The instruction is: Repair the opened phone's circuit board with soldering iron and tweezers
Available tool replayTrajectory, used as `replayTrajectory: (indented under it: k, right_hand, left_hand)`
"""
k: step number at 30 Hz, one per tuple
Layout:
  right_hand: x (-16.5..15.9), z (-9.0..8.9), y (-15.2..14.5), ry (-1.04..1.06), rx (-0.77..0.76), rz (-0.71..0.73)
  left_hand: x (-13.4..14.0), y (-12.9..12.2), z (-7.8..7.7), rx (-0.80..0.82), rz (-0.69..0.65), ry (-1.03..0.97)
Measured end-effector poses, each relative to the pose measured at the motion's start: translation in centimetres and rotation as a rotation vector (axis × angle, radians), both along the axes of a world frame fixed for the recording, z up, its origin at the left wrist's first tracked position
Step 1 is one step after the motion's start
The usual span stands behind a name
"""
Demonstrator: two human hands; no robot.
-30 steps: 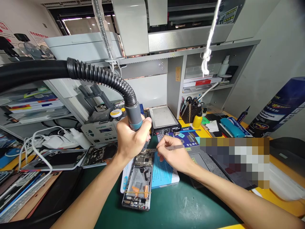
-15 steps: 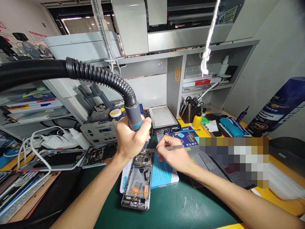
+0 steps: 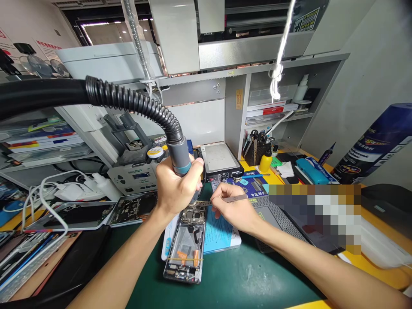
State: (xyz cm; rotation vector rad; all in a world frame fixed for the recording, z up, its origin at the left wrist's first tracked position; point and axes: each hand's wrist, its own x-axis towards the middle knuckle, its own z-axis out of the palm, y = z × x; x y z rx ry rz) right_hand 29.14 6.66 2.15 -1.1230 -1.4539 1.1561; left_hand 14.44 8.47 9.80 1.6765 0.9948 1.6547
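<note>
An opened phone point(image 3: 186, 240) lies lengthwise before me, its circuit board point(image 3: 193, 215) bare near the far end and a thin band across its lower part. My left hand point(image 3: 175, 186) is wrapped round the grey handle of a hot air gun point(image 3: 179, 155), whose nozzle points down at the board's far end. Pinched in my right hand point(image 3: 233, 208) are metal tweezers point(image 3: 236, 198); their tips reach left to the spot by the nozzle. Whether the tips touch the board cannot be made out. Under the phone is a blue and white box point(image 3: 222, 231).
Opened devices point(image 3: 133, 209) lie left of the phone. A heating plate point(image 3: 220, 159) stands behind my hands. At right are a perforated grey pad point(image 3: 267, 214), a yellow bottle point(image 3: 265, 163) and a large spray can point(image 3: 373, 146). The gun's hose point(image 3: 135, 101) arches in from the left.
Almost nothing differs. Both hands keep their grip and place, the phone lies as before, and the whole view has shifted very slightly.
</note>
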Motion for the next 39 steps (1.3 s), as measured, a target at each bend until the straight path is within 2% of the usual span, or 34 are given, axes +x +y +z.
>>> replayTrajectory:
  k: [39]
  right_hand:
    - [0.07, -0.14, 0.01, -0.004, 0.039, 0.003]
  left_hand:
    - [-0.40, 0.30, -0.23, 0.035, -0.030, 0.001]
